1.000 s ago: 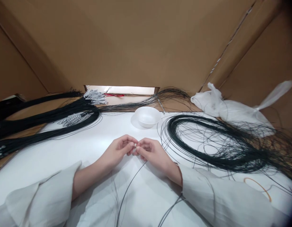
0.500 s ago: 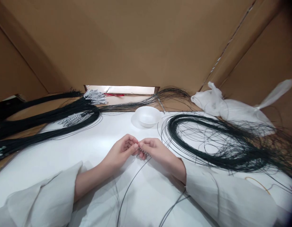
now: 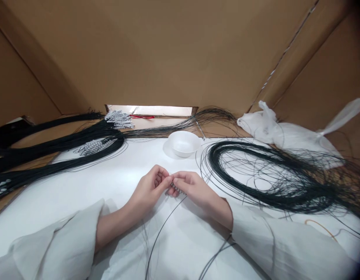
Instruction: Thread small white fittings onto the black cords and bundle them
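Observation:
Above the white table, the fingertips of my two hands meet. My right hand is closed around a beaded cord, a short dark-and-pale row that shows under its thumb. A thin black strand runs down from it towards my lap. With thumb and forefinger pinched, my left hand touches the left end of the beaded row. The exact spot between those fingertips is hidden. Just beyond the hands stands a white bowl.
On the right lies a loose coil of black cords, with a white plastic bag behind it. Bundles of black cords with black-and-white ends fill the left. Cardboard walls enclose the table.
The left thumb has shifted slightly up and right, closer against the right fingertips. A little more of the beaded row shows. The whole view has drifted slightly.

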The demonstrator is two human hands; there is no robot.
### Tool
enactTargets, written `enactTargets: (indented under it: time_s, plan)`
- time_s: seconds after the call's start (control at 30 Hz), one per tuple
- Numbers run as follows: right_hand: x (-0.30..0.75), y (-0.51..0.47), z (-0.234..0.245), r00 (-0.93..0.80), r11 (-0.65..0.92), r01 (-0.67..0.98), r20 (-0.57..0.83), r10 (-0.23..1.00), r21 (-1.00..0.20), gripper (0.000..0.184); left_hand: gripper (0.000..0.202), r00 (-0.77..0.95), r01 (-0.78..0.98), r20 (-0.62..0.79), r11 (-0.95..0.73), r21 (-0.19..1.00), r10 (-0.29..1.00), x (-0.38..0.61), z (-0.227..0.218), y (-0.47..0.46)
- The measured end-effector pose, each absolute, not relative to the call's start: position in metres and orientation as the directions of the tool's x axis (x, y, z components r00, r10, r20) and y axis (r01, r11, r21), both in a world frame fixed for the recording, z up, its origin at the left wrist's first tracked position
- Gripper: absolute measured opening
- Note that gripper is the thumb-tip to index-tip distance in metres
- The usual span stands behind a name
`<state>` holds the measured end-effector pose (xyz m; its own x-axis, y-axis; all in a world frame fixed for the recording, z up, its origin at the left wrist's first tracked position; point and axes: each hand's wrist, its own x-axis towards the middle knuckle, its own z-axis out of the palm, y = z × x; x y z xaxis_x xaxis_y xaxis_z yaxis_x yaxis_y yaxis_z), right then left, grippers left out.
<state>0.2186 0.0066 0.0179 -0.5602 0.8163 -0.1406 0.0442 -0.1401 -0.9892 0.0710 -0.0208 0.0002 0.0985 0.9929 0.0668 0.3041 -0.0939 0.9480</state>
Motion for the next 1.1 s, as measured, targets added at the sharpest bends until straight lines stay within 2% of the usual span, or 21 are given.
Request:
enactTargets:
  time_s: [0.23,0.33,0.47,0.57,0.7,0.9,1.1]
  plan:
    - [0.218,0.006,0.011,-0.581,-0.15,-0.02,-0.11,0.807,-0.989,0.006,0.015,0.106,0.273,0.097,-0.123,0.954,0.99,0.071,0.0,-0.02]
    - [0.218,0.007,0.008,-0.566,-0.051,-0.002,-0.04,0.824,-0.999,0.007,0.014,0.104,0.262,0.126,-0.149,0.953,0.987,0.07,-0.001,-0.02]
    - [0.221,0.004,0.007,-0.527,0.191,0.113,0.104,0.843,-0.975,0.01,0.014,0.117,0.288,0.157,-0.184,0.94,0.981,0.065,0.003,-0.02]
    - [0.225,0.0,0.009,-0.487,0.377,0.243,0.223,0.844,-0.894,0.016,0.012,0.126,0.448,0.218,-0.251,0.858,0.968,0.062,0.008,-0.023]
    - [0.226,-0.004,0.009,-0.502,0.511,0.362,0.299,0.811,-0.779,0.017,0.012,0.172,0.64,0.309,-0.344,0.687,0.935,0.061,0.01,-0.028]
    - [0.225,-0.007,0.007,-0.518,0.609,0.425,0.372,0.77,-0.669,0.021,0.009,0.217,0.711,0.421,-0.438,0.55,0.881,0.061,0.01,-0.032]
    - [0.226,-0.006,0.009,-0.495,0.635,0.583,0.398,0.772,-0.507,0.013,0.004,0.164,0.721,0.461,-0.425,0.548,0.872,0.061,0.011,-0.033]
